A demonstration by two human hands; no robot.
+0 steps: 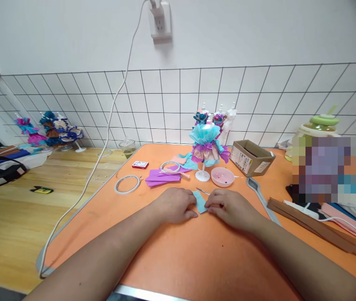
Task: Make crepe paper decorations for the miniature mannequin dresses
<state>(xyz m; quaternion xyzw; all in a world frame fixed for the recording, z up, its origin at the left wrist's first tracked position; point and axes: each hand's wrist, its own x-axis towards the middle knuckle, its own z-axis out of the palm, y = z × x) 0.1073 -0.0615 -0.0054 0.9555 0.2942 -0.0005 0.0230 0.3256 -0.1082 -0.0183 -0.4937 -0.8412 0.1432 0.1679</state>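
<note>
A small piece of light blue crepe paper [200,202] lies on the orange table between my hands. My left hand [176,205] has its curled fingers on the paper's left edge, with the thumb just below. At the right edge, my right hand [229,207] pinches the paper between thumb and fingers. Just behind the paper is a thin metal tool [202,191], its right end close to my right fingers. Beyond it stands a small white dress form wearing a turquoise and purple paper dress [206,142]. A pink dish [222,177] with tiny beads sits beside its base.
Left of the dress form are tape rolls [127,184], purple paper [163,177] and a red-and-white box [140,164]. A cardboard box [251,158] stands behind on the right, with brown paper strips [314,225] nearer. A white cable [111,108] hangs down on the left.
</note>
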